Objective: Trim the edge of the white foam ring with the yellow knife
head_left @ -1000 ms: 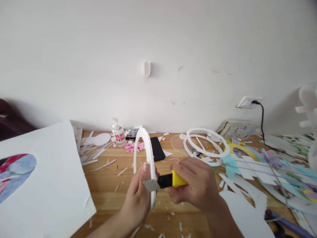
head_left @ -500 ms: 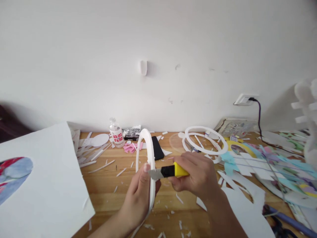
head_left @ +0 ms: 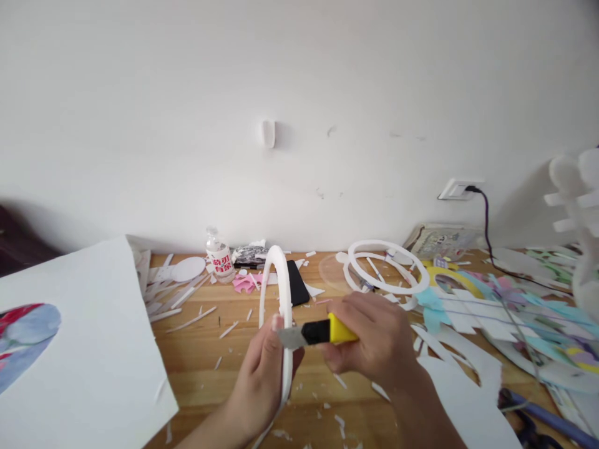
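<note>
My left hand [head_left: 262, 374] is closed round a white foam ring [head_left: 283, 280], which stands on edge above the wooden table. In my right hand [head_left: 374, 337] is a yellow and black utility knife [head_left: 322, 330]. Its blade points left and lies across the ring's near edge, close to my left thumb tip. My right fingers wrap the yellow handle and hide most of it. The lower part of the ring is partly covered by my left hand.
Two white rings [head_left: 412, 284] lie at the back right. Behind the held ring are a black phone [head_left: 298, 284] and a clear bottle [head_left: 219, 259]. A large white board [head_left: 107, 349] covers the left; scissors [head_left: 519, 415] and coloured scraps [head_left: 505, 312] lie right. White offcuts litter the table.
The view has shifted slightly. The knife blade has tilted a little, its tip remaining near my left thumb. Both hands keep their holds on the ring and knife.
</note>
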The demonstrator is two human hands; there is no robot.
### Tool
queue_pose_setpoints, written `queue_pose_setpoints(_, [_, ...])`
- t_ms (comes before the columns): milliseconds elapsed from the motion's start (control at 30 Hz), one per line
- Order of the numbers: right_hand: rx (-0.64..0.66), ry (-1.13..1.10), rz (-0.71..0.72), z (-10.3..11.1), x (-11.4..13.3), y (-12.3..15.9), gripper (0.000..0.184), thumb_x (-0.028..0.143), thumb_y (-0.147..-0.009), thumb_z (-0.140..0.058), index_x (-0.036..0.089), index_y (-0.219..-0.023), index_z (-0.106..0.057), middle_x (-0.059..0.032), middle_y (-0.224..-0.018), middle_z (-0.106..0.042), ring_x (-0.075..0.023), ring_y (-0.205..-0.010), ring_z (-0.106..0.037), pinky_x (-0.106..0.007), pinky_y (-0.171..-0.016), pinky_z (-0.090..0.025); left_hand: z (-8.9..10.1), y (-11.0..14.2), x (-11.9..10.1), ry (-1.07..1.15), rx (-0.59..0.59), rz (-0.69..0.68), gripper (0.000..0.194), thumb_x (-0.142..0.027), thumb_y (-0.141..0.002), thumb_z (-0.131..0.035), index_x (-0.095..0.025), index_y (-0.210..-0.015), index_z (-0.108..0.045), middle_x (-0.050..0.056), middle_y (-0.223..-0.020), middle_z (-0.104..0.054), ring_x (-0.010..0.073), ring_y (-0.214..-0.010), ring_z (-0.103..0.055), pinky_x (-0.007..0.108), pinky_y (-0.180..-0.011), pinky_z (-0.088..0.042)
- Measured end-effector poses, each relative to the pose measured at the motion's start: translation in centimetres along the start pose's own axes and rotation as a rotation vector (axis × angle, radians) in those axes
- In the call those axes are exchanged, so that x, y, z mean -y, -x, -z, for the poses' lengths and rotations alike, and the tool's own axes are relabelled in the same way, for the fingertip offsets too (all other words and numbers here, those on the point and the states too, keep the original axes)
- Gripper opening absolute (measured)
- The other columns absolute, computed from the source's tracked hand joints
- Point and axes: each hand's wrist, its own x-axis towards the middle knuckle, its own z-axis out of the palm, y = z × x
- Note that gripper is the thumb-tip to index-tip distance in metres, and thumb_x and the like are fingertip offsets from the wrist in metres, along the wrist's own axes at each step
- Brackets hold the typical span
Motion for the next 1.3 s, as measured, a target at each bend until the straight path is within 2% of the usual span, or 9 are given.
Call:
queue_pose_setpoints(167, [0.002, 0.041, 0.042, 0.0, 0.3, -0.3, 0.034, 0.049, -0.09, -0.053, 0.018, -0.078, -0.06, 0.0009, -0.057, -0.052, -0.0131, -0.053, -0.048, -0.029, -0.053, -0.033, 0.2, -0.1, 0.3, 0.007, -0.062, 0.025, 0.053, -0.068, -0.08, -0.06, -0.019, -0.067, -0.047, -0.006, -0.052, -0.04, 0.0064, -0.046, -0.031, 0.021, -0.045, -0.027])
queue_pose_setpoints(367, [0.002, 0.018, 0.044, 0.0, 0.1, -0.2, 0.035, 0.05, -0.09, -0.053, 0.017, -0.08, -0.061, 0.0005, -0.058, -0.053, -0.0133, -0.054, -0.05, -0.028, -0.055, -0.034, 0.3, -0.2, 0.1, 0.053, 0.01, 0.039, 0.049, -0.064, -0.082, -0.061, -0.019, -0.068, -0.049, -0.005, -0.056, -0.039, 0.0078, -0.05, -0.03, 0.022, -0.048, -0.028])
queue_pose_setpoints(533, [-0.037, 0.159, 0.022, 0.4, -1.3, 0.2, 0.035, 0.05, -0.09, -0.055, 0.018, -0.078, -0.061, 0.0003, -0.057, -0.052, -0.0133, -0.054, -0.047, -0.028, -0.054, -0.032, 0.1, -0.2, 0.0, 0.096, 0.098, -0.023, 0.051, -0.062, -0.087, -0.056, -0.019, -0.063, -0.042, -0.007, -0.053, -0.033, 0.0064, -0.046, -0.024, 0.022, -0.044, -0.022])
queue_pose_setpoints(767, [-0.005, 0.032, 0.049, 0.1, -0.5, 0.0, 0.03, 0.047, -0.088, -0.055, 0.018, -0.08, -0.06, 0.0001, -0.06, -0.056, -0.0129, -0.054, -0.049, -0.028, -0.055, -0.033, 0.4, 0.2, 0.1, 0.026, 0.024, 0.013, 0.051, -0.065, -0.082, -0.06, -0.018, -0.067, -0.048, -0.005, -0.056, -0.041, 0.0069, -0.049, -0.032, 0.021, -0.048, -0.029])
queue_pose_setpoints(933, [-0.037, 0.145, -0.012, 0.5, -2.0, 0.3, 0.032, 0.048, -0.09, -0.056, 0.018, -0.078, -0.06, 0.0003, -0.059, -0.054, -0.0129, -0.055, -0.049, -0.027, -0.054, -0.033, 0.1, 0.3, -0.5, 0.034, 0.099, -0.001, 0.052, -0.066, -0.086, -0.053, -0.02, -0.064, -0.043, -0.007, -0.049, -0.03, 0.0069, -0.044, -0.022, 0.022, -0.042, -0.019])
queue_pose_setpoints(1100, [-0.02, 0.004, 0.028, 0.5, 0.4, -0.4, 0.031, 0.047, -0.089, -0.053, 0.019, -0.079, -0.06, 0.0002, -0.059, -0.055, -0.0124, -0.054, -0.048, -0.027, -0.055, -0.035, 0.5, 0.3, 0.1, -0.027, 0.034, 0.037, 0.052, -0.069, -0.078, -0.062, -0.019, -0.071, -0.051, -0.003, -0.059, -0.047, 0.009, -0.052, -0.037, 0.023, -0.049, -0.031])
queue_pose_setpoints(1167, [-0.022, 0.01, 0.033, 0.3, 0.7, -0.4, 0.032, 0.048, -0.089, -0.054, 0.018, -0.079, -0.06, 0.0004, -0.059, -0.054, -0.0126, -0.054, -0.048, -0.028, -0.055, -0.035, 0.5, 0.4, 0.2, -0.03, 0.031, 0.039, 0.051, -0.068, -0.079, -0.062, -0.019, -0.072, -0.052, -0.002, -0.061, -0.049, 0.0093, -0.053, -0.038, 0.024, -0.051, -0.031])
queue_pose_setpoints(1300, [-0.003, 0.134, 0.011, 0.5, -1.5, 0.4, 0.034, 0.05, -0.088, -0.059, 0.017, -0.079, -0.061, 0.0004, -0.059, -0.053, -0.013, -0.056, -0.048, -0.028, -0.055, -0.033, 0.2, 0.6, -0.5, 0.024, 0.077, 0.017, 0.051, -0.066, -0.083, -0.059, -0.02, -0.065, -0.045, -0.005, -0.056, -0.038, 0.0079, -0.049, -0.03, 0.023, -0.047, -0.025])
